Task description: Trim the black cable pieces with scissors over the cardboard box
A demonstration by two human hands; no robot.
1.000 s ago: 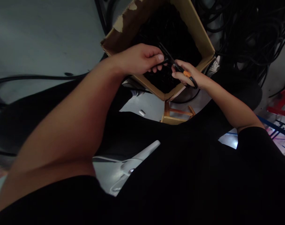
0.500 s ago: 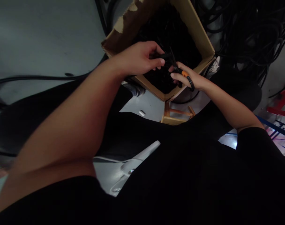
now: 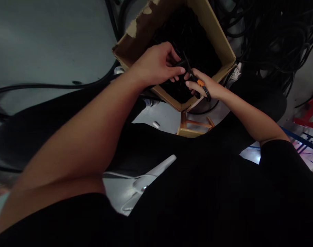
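Observation:
Over a cardboard box [image 3: 169, 98] with a torn rim, my left hand [image 3: 164, 65] pinches a small black piece [image 3: 181, 63] between thumb and fingers. Its exact kind is too dark to make out. My right hand [image 3: 204, 84] is closed around scissors [image 3: 200, 83] with black and orange handles, their dark blades pointing up and left. The blades are right beside the black piece; whether they touch it I cannot tell. Many dark pieces [image 3: 197, 44] fill the box below, hard to tell apart.
Coiled black cables [image 3: 269, 37] lie to the right of the box, and another black cable [image 3: 43, 85] runs along the grey floor at left. A wooden stool [image 3: 189, 132] stands below the box. A white fan-like object [image 3: 151, 175] and a red frame [image 3: 308, 115] are nearby.
My left hand has shifted slightly to the right with the black piece, closer to the scissors. My right hand and the scissors have moved a little to the left.

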